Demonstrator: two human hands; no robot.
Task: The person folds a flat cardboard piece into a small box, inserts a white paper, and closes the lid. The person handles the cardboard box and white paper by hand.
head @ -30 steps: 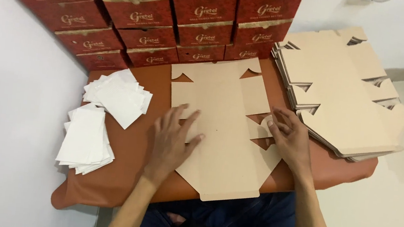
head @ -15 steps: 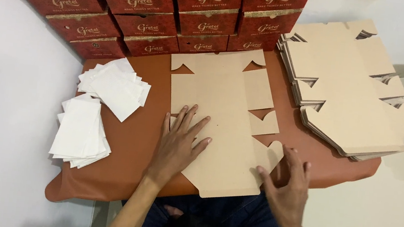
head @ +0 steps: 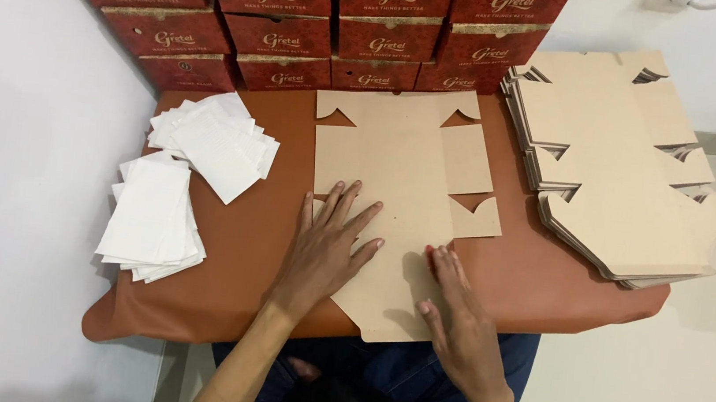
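Cardboard box blank lies flat and unfolded on the brown table, in front of stacked red boxes. Left hand presses on it, fingers spread; right hand rests flat on its near edge, gripping nothing

"What packaging do you see from there?"

"Dark red boxes with tan lid edges and pale logos, stacked in rows along the far edge of the bench. In the middle, one flat tan box blank lies unfolded, both hands pressed on its near end."

"And to the right?"

"A fanned stack of the same tan blanks, overhanging the bench's right edge."
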